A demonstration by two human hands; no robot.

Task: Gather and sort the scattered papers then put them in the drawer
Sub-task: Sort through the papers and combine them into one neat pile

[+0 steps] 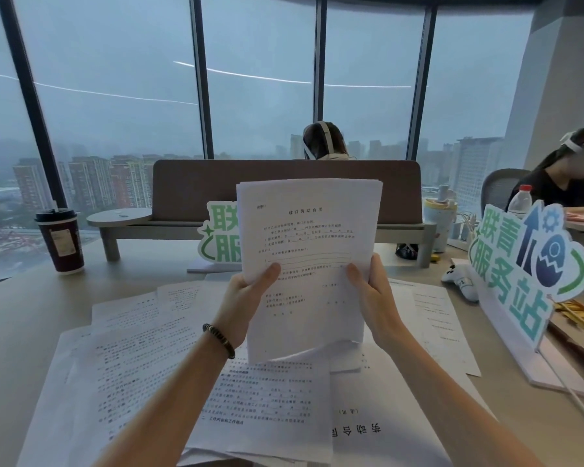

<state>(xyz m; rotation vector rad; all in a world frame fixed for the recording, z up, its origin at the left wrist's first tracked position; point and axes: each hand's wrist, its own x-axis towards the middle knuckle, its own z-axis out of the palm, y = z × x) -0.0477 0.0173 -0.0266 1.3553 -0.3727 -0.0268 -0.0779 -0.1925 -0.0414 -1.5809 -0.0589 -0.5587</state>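
I hold a stack of papers (309, 261) upright in front of me, both hands gripping it. My left hand (246, 299) clasps the stack's left edge, thumb laid across the printed front sheet, the other fingers hidden behind. My right hand (373, 298) grips the right edge the same way, thumb on the front, fingers curled round the back. A dark beaded bracelet (219, 340) sits on my left wrist.

Below my hands and forearms, loose sheets (169, 358) lie spread over the desk (17, 318), overlapping one another at different angles; some run under my left forearm, others lie beneath my right arm and out to the right of my right hand.

Well to the left of my left hand stands a dark red paper cup (60, 241) with a black lid. Beyond the held stack, partly hidden by it, a green-lettered sign (218, 232) stands on the desk, and behind that a brown desk divider (285, 188). To the right of my right hand stands a bigger green and blue sign (520, 264), with a small white toy figure (461, 279) just beside its base. The drawer is not in view.
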